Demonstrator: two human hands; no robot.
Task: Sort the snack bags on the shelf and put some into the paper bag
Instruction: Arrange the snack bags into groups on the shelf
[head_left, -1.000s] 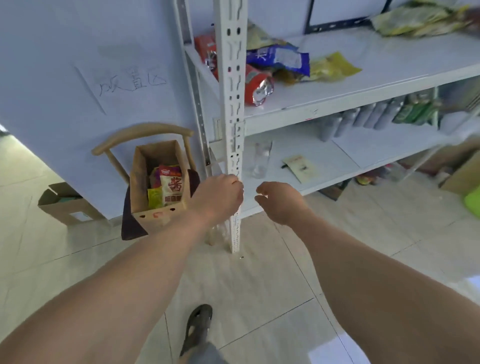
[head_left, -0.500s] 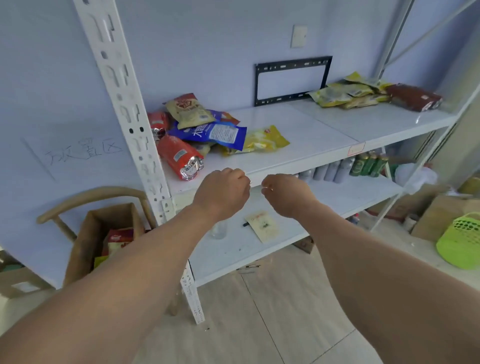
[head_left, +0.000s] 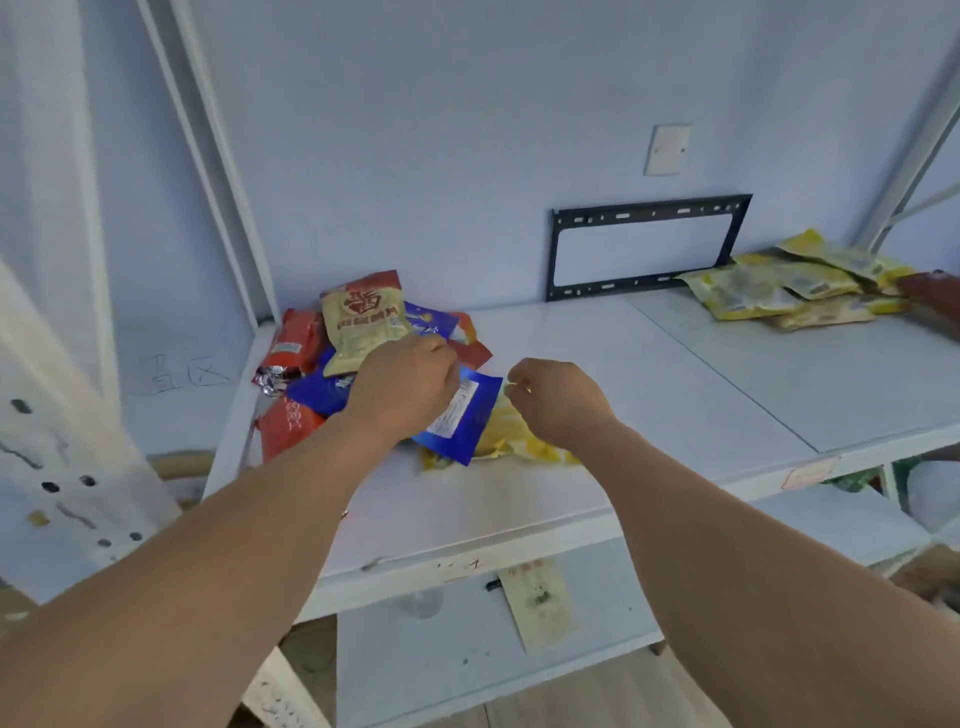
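The shiny plastic snack bags (head_left: 363, 358) lie in a messy pile at the left end of the white shelf (head_left: 649, 374); they look light, soft and slippery, so pinching a flat edge or corner should work best. The left hand (head_left: 402, 384) is curled over the blue bag (head_left: 460, 415), but I cannot tell if it holds it. The right hand (head_left: 558, 402) is loosely curled, holding nothing, above the yellow bag (head_left: 511, 441).

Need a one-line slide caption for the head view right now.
Both hands, left and right, reach over the mixed snack bags piled on the white shelf.
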